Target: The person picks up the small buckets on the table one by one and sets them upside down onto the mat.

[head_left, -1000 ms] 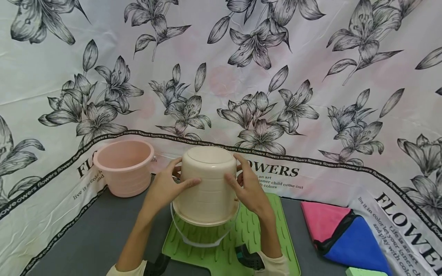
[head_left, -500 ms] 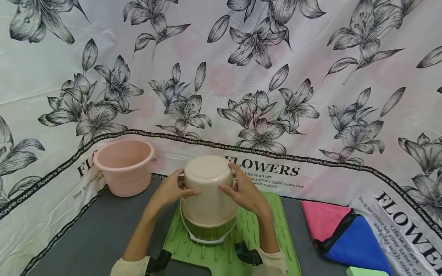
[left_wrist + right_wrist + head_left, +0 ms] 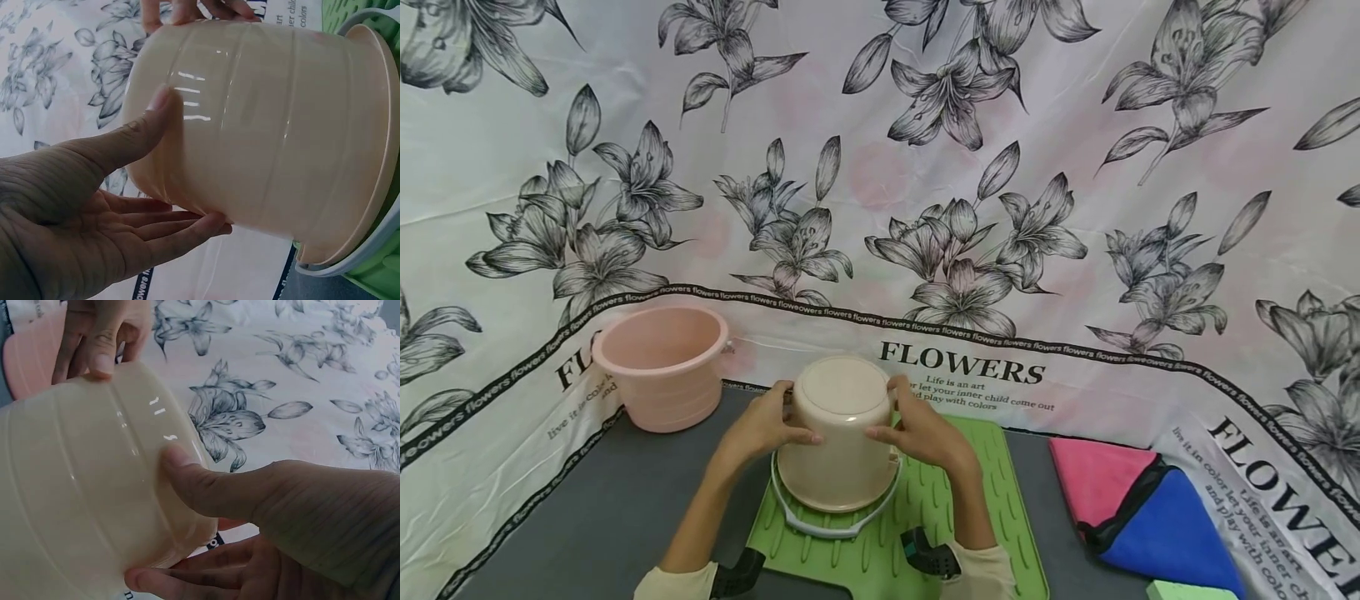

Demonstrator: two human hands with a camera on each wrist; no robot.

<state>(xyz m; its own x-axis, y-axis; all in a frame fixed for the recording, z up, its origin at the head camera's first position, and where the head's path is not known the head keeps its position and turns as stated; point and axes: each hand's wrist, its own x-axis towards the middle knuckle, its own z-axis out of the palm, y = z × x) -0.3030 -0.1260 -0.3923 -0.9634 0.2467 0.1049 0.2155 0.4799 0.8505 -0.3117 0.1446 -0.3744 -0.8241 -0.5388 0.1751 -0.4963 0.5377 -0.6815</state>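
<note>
The desk (image 3: 602, 500) carries a pink bucket (image 3: 666, 396) at its far-left corner, a green mat (image 3: 921, 500) and a pink-blue cloth (image 3: 1161, 521).

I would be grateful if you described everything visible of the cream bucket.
The cream bucket looks like glossy plastic, with bands around its wall, a flared rim and a pale handle. It is upside down over the green mat, base up, handle bowed out on the near side. The left-hand grip and right-hand grip hold it from opposite sides near the base, thumbs on its near wall. Whether rim and mat touch is unclear.
</note>
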